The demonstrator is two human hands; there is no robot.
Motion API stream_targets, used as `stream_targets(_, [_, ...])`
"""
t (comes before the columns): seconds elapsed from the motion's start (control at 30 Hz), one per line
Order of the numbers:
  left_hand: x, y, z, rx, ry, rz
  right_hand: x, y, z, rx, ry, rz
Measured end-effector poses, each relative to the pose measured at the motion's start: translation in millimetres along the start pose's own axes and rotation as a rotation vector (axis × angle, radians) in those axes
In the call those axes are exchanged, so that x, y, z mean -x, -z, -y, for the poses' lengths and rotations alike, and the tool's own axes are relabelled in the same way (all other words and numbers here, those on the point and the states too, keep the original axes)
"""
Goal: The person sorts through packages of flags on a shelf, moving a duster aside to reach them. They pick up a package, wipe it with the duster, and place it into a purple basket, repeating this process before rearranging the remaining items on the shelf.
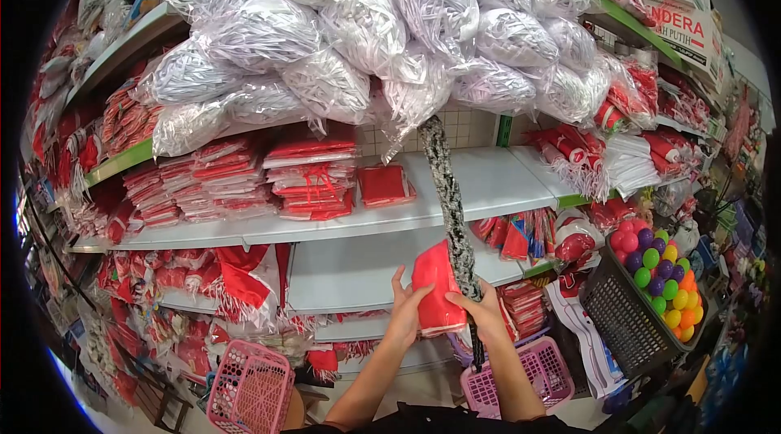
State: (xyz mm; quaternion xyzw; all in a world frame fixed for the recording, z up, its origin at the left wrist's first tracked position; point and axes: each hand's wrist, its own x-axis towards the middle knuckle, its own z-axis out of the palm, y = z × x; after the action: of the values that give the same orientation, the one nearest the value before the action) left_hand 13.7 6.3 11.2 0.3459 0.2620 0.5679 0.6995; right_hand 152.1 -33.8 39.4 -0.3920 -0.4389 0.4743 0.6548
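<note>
Between my two hands is a red packet in clear plastic, held upright in front of the shelves. My left hand grips its left edge, fingers partly spread and thumb on the front. My right hand holds the right edge, with the thumb across the front. A black-and-white speckled strap hangs down over the packet's right side and passes by my right hand. Behind the packet is a white shelf. Higher up, stacked red packets and one single red packet lie on another shelf.
Bags of white shredded strips fill the top shelf. A dark basket of colourful balls stands at the right. Pink baskets are low at the left and beneath my right arm. Fringed red-and-white goods hang at left.
</note>
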Motion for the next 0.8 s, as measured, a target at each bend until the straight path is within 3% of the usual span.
stream_targets(0.03, [9, -3, -6, -0.044, -0.013, -0.022, -1, 3, -2, -0.030, -0.038, -0.015])
stream_targets(0.13, [6, 20, -20, 0.342, 0.116, 0.250, -2, 8, 0, -0.119, -0.119, -0.048])
stream_targets(0.2, [8, 23, -5, 0.359, 0.134, 0.237, 4, 0, 5, -0.179, -0.145, -0.065])
stream_targets(0.23, [15, 14, -1, 0.440, 0.111, 0.213, 2, 2, -6, -0.111, -0.113, -0.010])
stream_targets(0.27, [21, 10, 3, 0.520, 0.087, 0.190, 2, 5, -10, 0.082, 0.053, -0.054])
stream_targets(0.3, [10, 23, 19, 1.081, 0.247, 0.438, 2, 3, -9, 0.275, 0.220, -0.098])
stream_targets(0.33, [11, 22, 17, 1.029, 0.207, 0.390, 2, 1, -4, 0.468, 0.388, -0.142])
stream_targets(0.47, [17, -2, -13, 0.789, 0.082, 0.289, 10, 66, 49, 1.039, 0.069, 0.525])
stream_targets(0.53, [16, 2, -12, 0.775, 0.072, 0.282, 6, 96, 54, 0.982, 0.231, 0.553])
stream_targets(0.57, [14, 5, -9, 0.771, 0.057, 0.268, 7, 100, 58, 1.024, 0.259, 0.399])
stream_targets(0.67, [12, 5, -2, 0.886, 0.038, 0.227, 11, 102, 63, 0.889, 0.160, 0.415])
stream_targets(0.7, [13, 3, -3, 0.817, 0.121, 0.148, 13, 108, 60, 0.933, 0.245, 0.558])
stream_targets(0.8, [15, -9, -9, 0.845, 0.004, 0.283, 7, 123, 60, 0.916, 0.194, 0.387])
